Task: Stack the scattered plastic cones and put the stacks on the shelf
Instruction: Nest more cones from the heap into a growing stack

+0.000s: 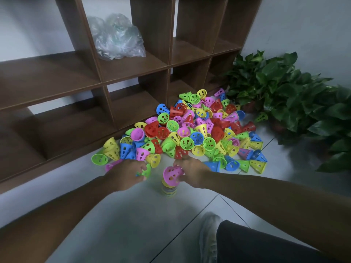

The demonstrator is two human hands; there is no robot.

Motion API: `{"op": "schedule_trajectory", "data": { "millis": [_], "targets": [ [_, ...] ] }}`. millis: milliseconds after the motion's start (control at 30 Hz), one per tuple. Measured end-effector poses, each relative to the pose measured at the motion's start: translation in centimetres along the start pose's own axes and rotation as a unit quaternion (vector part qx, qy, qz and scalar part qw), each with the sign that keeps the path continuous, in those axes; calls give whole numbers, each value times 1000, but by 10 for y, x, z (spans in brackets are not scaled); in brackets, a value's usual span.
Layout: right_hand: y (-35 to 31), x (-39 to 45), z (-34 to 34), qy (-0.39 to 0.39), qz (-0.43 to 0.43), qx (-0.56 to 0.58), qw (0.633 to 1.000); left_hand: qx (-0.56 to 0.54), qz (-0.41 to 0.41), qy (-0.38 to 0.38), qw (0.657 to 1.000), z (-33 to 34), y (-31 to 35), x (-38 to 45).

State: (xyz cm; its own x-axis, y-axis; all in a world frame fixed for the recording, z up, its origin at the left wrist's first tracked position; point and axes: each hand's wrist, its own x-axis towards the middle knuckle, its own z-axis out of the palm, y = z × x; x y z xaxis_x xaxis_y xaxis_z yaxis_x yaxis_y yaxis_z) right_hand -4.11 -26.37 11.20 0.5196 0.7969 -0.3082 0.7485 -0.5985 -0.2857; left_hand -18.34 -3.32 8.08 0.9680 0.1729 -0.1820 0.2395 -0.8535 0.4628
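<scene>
Right hand (191,172): fingers curled round a pink cone (172,175), held tilted just above a short stack (169,188) standing on the floor tiles (133,215). Left hand (126,174): fingers pinching a green cone (146,171), just left of the stack. Loose cones (193,133): large mixed-colour heap beyond both hands. Shelf (133,71): far left, holds no stacks. Step judged: stacking, early. Next: seat the pink cone squarely over the stack, then the green.
</scene>
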Motion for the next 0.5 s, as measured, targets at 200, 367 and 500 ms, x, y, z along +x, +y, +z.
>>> {"op": "schedule_trajectory", "data": {
  "millis": [200, 367, 500],
  "targets": [
    [-18, 13, 14, 12, -19, -20, 1000, 97, 48, -99, 989, -43, 3, -2],
    [-6, 23, 10, -27, 5, -31, 999, 164, 59, -131, 976, -75, 8, 5],
    [18, 28, -4, -52, 35, -48, 997, 188, 56, -134, 971, -89, 3, 12]
  ]
}}
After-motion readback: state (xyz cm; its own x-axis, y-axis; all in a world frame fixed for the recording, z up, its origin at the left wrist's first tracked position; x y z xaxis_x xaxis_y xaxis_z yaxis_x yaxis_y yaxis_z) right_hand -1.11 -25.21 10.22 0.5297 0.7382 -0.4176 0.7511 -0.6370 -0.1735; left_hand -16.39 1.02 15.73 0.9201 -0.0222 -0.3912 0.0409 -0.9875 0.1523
